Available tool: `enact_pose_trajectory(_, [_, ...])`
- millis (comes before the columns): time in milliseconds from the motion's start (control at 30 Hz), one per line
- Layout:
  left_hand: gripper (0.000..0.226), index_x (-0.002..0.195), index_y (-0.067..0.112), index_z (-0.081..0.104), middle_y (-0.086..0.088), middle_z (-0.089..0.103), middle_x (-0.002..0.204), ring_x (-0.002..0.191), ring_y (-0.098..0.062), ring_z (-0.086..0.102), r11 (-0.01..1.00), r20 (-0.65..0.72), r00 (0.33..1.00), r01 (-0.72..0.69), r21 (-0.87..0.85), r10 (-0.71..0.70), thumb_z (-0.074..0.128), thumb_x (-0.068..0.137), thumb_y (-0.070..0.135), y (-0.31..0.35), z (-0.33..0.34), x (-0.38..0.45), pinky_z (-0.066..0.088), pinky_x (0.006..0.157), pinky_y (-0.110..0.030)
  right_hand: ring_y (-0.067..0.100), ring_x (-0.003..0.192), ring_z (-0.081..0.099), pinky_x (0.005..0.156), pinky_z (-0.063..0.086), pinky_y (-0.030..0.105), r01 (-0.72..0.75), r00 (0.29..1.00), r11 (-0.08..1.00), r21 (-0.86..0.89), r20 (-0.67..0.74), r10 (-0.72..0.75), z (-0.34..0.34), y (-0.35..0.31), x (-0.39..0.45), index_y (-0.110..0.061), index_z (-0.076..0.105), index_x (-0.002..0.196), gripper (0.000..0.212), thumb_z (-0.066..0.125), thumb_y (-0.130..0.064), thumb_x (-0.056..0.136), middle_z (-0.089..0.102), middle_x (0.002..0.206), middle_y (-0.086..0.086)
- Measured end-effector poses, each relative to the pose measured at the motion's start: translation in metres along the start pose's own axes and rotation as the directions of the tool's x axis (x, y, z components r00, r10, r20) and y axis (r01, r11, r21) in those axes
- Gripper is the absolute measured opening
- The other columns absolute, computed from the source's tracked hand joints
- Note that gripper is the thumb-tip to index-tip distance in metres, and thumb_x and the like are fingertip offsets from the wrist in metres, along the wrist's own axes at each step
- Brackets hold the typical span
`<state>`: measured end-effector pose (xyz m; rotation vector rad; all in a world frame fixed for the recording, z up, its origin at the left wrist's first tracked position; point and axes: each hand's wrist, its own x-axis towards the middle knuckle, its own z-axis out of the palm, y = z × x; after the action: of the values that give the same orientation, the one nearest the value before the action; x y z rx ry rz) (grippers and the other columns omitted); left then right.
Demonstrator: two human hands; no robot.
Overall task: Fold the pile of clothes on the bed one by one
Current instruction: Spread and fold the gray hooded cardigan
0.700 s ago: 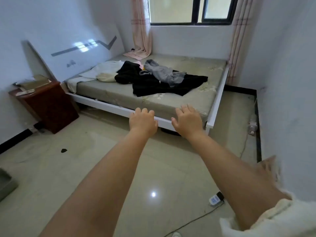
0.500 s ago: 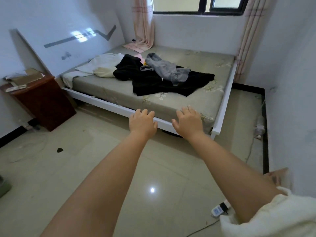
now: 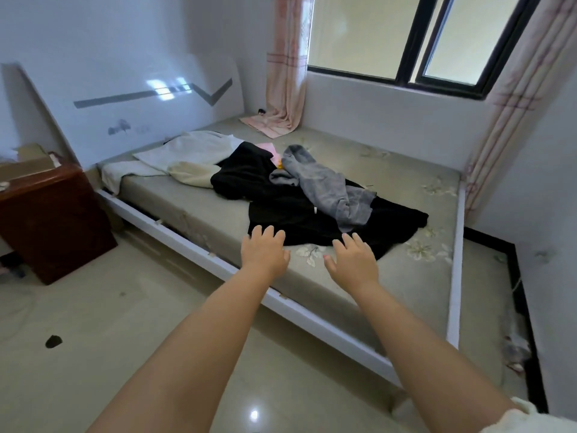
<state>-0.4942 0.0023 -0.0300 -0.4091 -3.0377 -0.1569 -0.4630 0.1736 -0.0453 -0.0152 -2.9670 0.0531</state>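
Black cloth, a large crumpled garment (image 3: 312,214), forms the base of the pile on the grey-green flowered mattress of the white-framed bed (image 3: 199,245); its long axis runs diagonally, from the headboard side toward the foot corner on your right, and its near hem lies just short of the bed's near edge. A grey knitted garment (image 3: 331,185) lies draped over the black one along roughly the same diagonal, its wider end pointing toward the foot of the bed. A cream and white garment (image 3: 190,157) rests at the head end, touching the black cloth; a small pink item (image 3: 268,150) shows between them, its shape unclear.

Your left hand (image 3: 265,254) hovers palm down with fingers spread and straight, fingertips over the near hem of the black garment; whether they touch it cannot be told. Your right hand (image 3: 352,260) is likewise flat and wide, holding nothing, its fingertips at the same hem.

A dark red wooden bedside cabinet (image 3: 53,223) stands beside the head corner. A pink checked curtain (image 3: 284,73) hangs at the far corner, its end lying on the mattress.
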Motion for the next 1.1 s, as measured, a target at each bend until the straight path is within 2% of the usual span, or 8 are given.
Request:
enact_pose_trajectory(167, [0.044, 0.136, 0.018, 0.034, -0.003, 0.035, 0.142, 0.133, -0.026, 0.025, 0.999, 0.043, 0.999, -0.026, -0.033, 0.028, 0.035, 0.096, 0.036, -0.025, 0.009, 0.122, 0.027, 0.104, -0.039, 0.024, 0.137, 0.025, 0.109, 0.023, 0.035, -0.08, 0.997, 0.997, 0.021, 0.002, 0.08, 0.017, 0.013, 0.112, -0.009, 0.046, 0.131, 0.046, 0.038, -0.036, 0.096, 0.04, 0.142, 0.011])
enact_pose_trajectory(367, [0.046, 0.138, 0.019, 0.033, -0.001, 0.033, 0.145, 0.136, -0.025, 0.021, 0.996, 0.067, 0.994, -0.09, -0.015, 0.091, 0.035, 0.096, 0.038, -0.036, 0.04, 0.256, 0.026, 0.106, -0.038, 0.02, 0.136, 0.027, 0.108, 0.027, 0.032, -0.179, 0.983, 0.983, 0.043, 0.044, 0.177, 0.063, 0.044, 0.229, -0.01, 0.042, 0.134, 0.048, 0.036, -0.038, 0.096, 0.039, 0.142, 0.008])
enact_pose_trajectory(467, [0.046, 0.138, 0.02, 0.033, -0.001, 0.032, 0.146, 0.137, -0.025, 0.02, 0.995, 0.083, 0.992, -0.095, 0.012, 0.093, 0.036, 0.095, 0.039, -0.043, 0.061, 0.326, 0.025, 0.106, -0.038, 0.021, 0.138, 0.024, 0.109, 0.024, 0.033, -0.177, 0.983, 0.982, 0.069, 0.057, 0.173, 0.093, 0.055, 0.297, -0.01, 0.041, 0.135, 0.048, 0.036, -0.038, 0.096, 0.037, 0.144, 0.008])
enact_pose_trajectory(633, [0.047, 0.137, 0.021, 0.035, 0.001, 0.033, 0.145, 0.136, -0.023, 0.022, 0.996, 0.131, 0.99, -0.064, 0.066, 0.055, 0.036, 0.095, 0.041, -0.065, 0.089, 0.445, 0.028, 0.104, -0.036, 0.017, 0.134, 0.029, 0.104, 0.029, 0.03, -0.168, 0.98, 0.982, 0.085, 0.117, 0.158, 0.143, 0.087, 0.414, -0.01, 0.043, 0.133, 0.046, 0.036, -0.038, 0.096, 0.042, 0.139, 0.005])
enact_pose_trajectory(767, [0.046, 0.136, 0.022, 0.037, 0.003, 0.035, 0.144, 0.137, -0.022, 0.022, 0.996, 0.141, 0.989, -0.049, 0.077, 0.038, 0.036, 0.094, 0.041, -0.086, 0.102, 0.528, 0.029, 0.103, -0.035, 0.019, 0.131, 0.033, 0.104, 0.032, 0.031, -0.208, 0.958, 0.976, 0.061, 0.212, 0.191, 0.176, 0.109, 0.49, -0.01, 0.044, 0.131, 0.045, 0.036, -0.038, 0.096, 0.043, 0.138, 0.005])
enact_pose_trajectory(933, [0.047, 0.137, 0.023, 0.037, 0.002, 0.032, 0.147, 0.138, -0.022, 0.021, 0.995, 0.232, 0.972, -0.057, 0.079, 0.037, 0.036, 0.095, 0.042, -0.113, 0.148, 0.609, 0.027, 0.105, -0.037, 0.02, 0.129, 0.035, 0.104, 0.032, 0.032, -0.263, 0.931, 0.962, 0.068, 0.281, 0.234, 0.223, 0.12, 0.56, -0.009, 0.044, 0.131, 0.045, 0.038, -0.036, 0.096, 0.046, 0.135, 0.007])
enact_pose_trajectory(1100, [0.046, 0.137, 0.022, 0.036, 0.001, 0.031, 0.147, 0.138, -0.024, 0.02, 0.98, 0.375, 0.918, -0.176, 0.094, 0.129, 0.036, 0.095, 0.041, -0.128, 0.223, 0.689, 0.028, 0.105, -0.037, 0.022, 0.124, 0.039, 0.098, 0.035, 0.034, -0.42, 0.855, 0.907, 0.036, 0.349, 0.383, 0.281, 0.139, 0.602, -0.008, 0.045, 0.129, 0.043, 0.04, -0.034, 0.095, 0.048, 0.131, 0.007])
